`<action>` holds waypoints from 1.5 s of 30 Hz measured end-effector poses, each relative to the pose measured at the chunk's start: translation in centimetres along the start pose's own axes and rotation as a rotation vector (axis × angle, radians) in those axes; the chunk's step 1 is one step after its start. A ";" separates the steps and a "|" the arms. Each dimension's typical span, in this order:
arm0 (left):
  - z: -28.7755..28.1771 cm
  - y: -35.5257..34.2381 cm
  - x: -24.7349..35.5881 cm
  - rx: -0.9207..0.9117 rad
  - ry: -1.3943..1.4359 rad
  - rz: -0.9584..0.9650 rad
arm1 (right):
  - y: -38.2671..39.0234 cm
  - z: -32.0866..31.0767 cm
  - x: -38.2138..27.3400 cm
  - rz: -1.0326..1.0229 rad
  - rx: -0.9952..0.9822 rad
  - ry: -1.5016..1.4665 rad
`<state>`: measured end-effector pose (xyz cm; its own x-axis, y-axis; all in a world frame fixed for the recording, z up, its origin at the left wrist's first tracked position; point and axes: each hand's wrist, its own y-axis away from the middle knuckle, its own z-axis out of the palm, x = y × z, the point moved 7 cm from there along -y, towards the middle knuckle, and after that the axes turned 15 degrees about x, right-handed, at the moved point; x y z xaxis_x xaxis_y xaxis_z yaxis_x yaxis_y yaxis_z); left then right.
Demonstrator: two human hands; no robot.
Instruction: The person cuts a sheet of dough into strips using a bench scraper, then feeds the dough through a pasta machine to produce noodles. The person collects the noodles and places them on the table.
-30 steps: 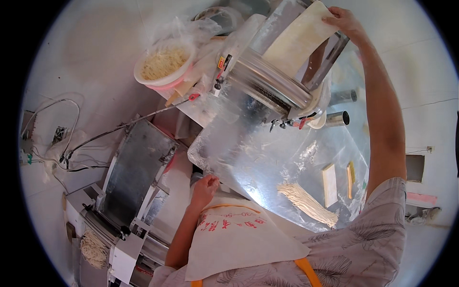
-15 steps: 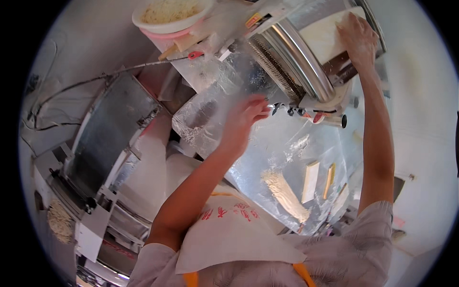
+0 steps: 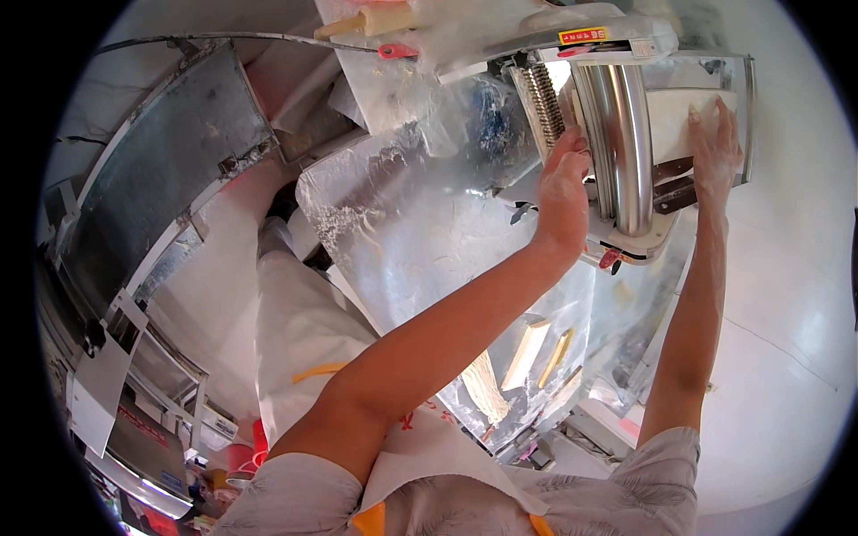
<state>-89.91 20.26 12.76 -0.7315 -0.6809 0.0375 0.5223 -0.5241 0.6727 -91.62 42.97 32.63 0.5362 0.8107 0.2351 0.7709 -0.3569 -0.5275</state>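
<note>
A noodle machine (image 3: 617, 152) with shiny steel rollers stands at the upper right. On its far right side a pale, flat dough sheet (image 3: 675, 109) lies on the feed plate. My right hand (image 3: 715, 147) rests on the sheet's right end with the fingers spread, so it is open. My left hand (image 3: 565, 196) is at the machine's left side, between the ridged cutting roller (image 3: 542, 98) and the smooth rollers. Its fingers are bent but loose, and their tips are partly hidden; I see nothing held in it.
Below the machine is a floury metal table (image 3: 438, 268) with a bundle of noodles (image 3: 483, 390), a pale wooden block (image 3: 525, 355) and a yellow stick (image 3: 556, 358). A rolling pin (image 3: 366, 21) lies at the top. Another machine (image 3: 161, 152) stands on the left.
My left hand has moved right and up to the rollers. My right hand remains on the dough sheet. The view has shifted, and the white tub at the top has left it.
</note>
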 end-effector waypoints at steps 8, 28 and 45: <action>2.0 -0.4 -0.3 -0.073 -0.074 -0.063 | 0.1 -0.1 -0.7 -0.018 -0.037 -0.106; 2.6 -1.3 -0.6 0.056 -0.409 0.295 | 1.1 0.0 -1.6 -0.059 -0.035 -0.025; 3.6 -0.4 0.8 0.059 -0.468 0.301 | 1.6 -0.7 -3.9 -0.073 -0.055 -0.028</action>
<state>-92.30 21.73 15.14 -0.6772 -0.4896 0.5493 0.7229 -0.3031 0.6210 -92.25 38.92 31.39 0.4684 0.8480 0.2478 0.8257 -0.3205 -0.4642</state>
